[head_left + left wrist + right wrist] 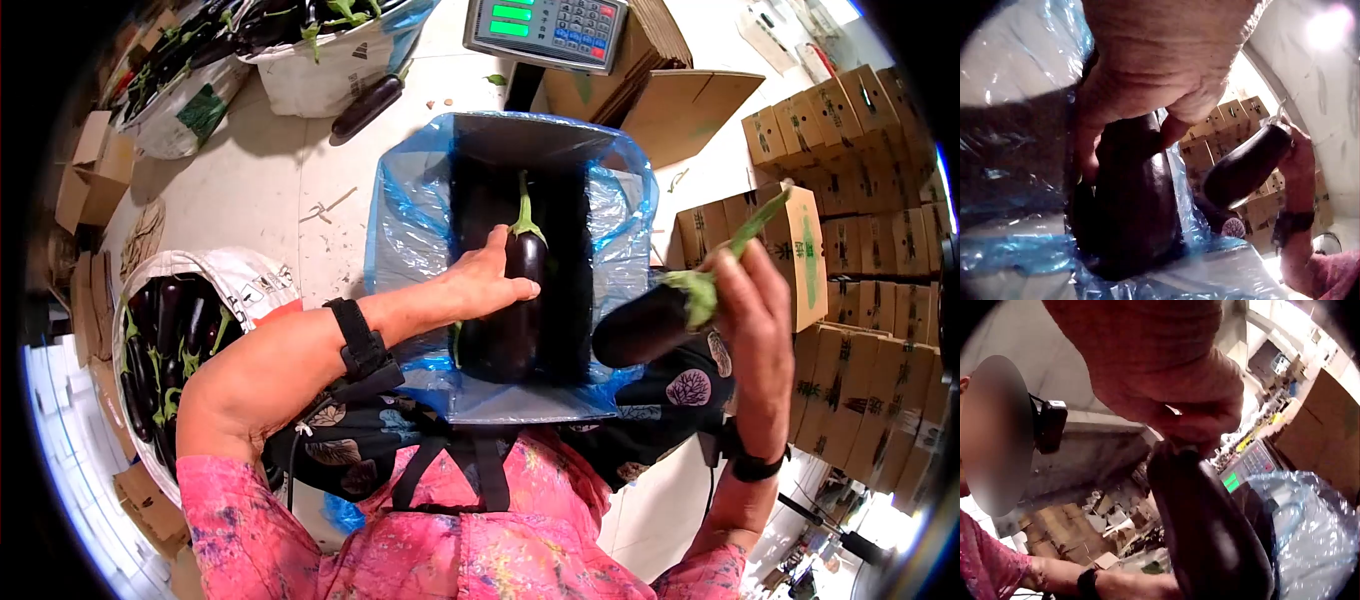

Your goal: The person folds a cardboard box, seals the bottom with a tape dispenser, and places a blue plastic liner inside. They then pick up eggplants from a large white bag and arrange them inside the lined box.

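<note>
A dark purple eggplant (522,335) lies in a box lined with clear blue plastic (412,215), its green stem pointing away from me. My left hand (482,280) holds that eggplant near its cap; the left wrist view shows thumb and fingers on both sides of it. To the right of the box, my right hand (757,305) grips a second eggplant (640,326) by its stem end, raised with the round end toward the box. In the right wrist view this eggplant (1210,528) hangs below the fingers. Deep shadow hides much of the box's inside.
A scale with a lit green display (545,30) stands behind the box. White sacks of eggplants (320,85) sit at the back left, another sack (255,285) at my left. One loose eggplant (368,108) lies on the floor. Stacked cartons (860,390) line the right side.
</note>
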{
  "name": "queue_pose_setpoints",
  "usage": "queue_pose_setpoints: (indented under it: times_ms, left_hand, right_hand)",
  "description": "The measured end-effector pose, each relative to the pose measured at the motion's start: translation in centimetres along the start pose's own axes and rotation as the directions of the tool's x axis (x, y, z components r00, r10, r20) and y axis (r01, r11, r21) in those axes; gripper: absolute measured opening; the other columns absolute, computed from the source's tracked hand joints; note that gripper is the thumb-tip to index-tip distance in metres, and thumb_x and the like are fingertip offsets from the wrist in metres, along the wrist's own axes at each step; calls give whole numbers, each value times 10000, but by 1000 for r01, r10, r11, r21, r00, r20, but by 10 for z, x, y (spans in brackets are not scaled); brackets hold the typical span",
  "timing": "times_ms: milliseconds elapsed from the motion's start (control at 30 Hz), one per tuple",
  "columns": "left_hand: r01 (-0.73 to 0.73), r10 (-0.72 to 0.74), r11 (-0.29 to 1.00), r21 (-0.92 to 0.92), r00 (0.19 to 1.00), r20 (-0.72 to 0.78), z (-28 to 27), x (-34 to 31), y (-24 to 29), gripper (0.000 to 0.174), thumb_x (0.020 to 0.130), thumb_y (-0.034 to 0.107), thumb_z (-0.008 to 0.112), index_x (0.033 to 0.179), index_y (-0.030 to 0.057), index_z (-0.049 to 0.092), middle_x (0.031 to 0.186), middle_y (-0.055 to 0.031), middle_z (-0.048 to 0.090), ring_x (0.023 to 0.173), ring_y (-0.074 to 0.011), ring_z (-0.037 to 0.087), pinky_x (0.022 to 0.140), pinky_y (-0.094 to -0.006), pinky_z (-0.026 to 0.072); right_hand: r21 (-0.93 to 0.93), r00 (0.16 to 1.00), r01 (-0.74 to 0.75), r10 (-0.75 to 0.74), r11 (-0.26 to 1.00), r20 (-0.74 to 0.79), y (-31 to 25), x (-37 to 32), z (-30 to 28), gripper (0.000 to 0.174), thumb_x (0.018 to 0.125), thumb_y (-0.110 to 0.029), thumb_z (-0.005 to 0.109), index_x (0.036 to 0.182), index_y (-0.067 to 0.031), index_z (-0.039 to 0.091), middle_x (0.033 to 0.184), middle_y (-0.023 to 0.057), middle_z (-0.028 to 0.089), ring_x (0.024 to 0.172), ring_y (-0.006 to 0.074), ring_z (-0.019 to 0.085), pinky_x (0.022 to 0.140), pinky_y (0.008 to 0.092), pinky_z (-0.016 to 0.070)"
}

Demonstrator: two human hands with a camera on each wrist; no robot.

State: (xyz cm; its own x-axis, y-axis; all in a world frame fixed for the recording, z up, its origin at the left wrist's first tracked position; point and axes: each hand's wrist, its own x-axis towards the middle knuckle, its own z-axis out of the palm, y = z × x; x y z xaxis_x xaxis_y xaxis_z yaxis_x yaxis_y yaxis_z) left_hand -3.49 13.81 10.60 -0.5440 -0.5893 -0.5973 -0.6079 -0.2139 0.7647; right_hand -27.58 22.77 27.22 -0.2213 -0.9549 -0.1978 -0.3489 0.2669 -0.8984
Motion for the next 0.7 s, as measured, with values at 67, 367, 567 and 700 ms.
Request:
queue_pose_setpoints:
  times_ms: [67, 367, 567, 700]
  left_hand:
    - [-59, 61, 996, 69, 998, -29, 12, 1, 2, 1039, 806, 422, 684, 1504, -76, 96, 1254, -361, 557, 1140, -460, 594, 1005, -411, 465]
    - [-30, 8, 957, 290, 997, 75, 53, 23, 4, 1017, 889, 363, 645, 1517, -77, -23, 1176, -373, 592, 1113, -486, 592, 1006, -475, 453]
    - [-25, 6, 919, 393, 999, 47, 68, 27, -4, 960, 915, 376, 617, 1525, -30, -5, 1092, -399, 599, 1029, -515, 608, 948, -504, 482]
    - [-143, 118, 859, 491, 990, 81, 28, 46, -8, 662, 904, 361, 600, 1428, 17, 388, 1103, -339, 625, 1027, -505, 609, 926, -472, 499]
  right_hand:
    - [21, 999, -3, 4, 1000, -45, -6, -1, -9, 236, 1005, -250, 526, 984, -29, 605, 840, -15, 565, 728, 66, 529, 616, 211, 408]
    - [-3, 999, -50, 50, 999, 5, 10, 15, -1, 298, 998, -323, 499, 911, -54, 594, 719, -43, 511, 605, 35, 416, 521, 212, 294]
    - [-3, 996, -40, 40, 999, 80, 30, 33, 9, 256, 986, -307, 538, 935, -68, 615, 690, -54, 513, 559, 27, 410, 497, 204, 283]
    - [-21, 958, -12, 17, 1000, 285, 49, 51, 25, 278, 983, -300, 536, 996, -42, 637, 759, -21, 554, 601, 54, 437, 527, 215, 320]
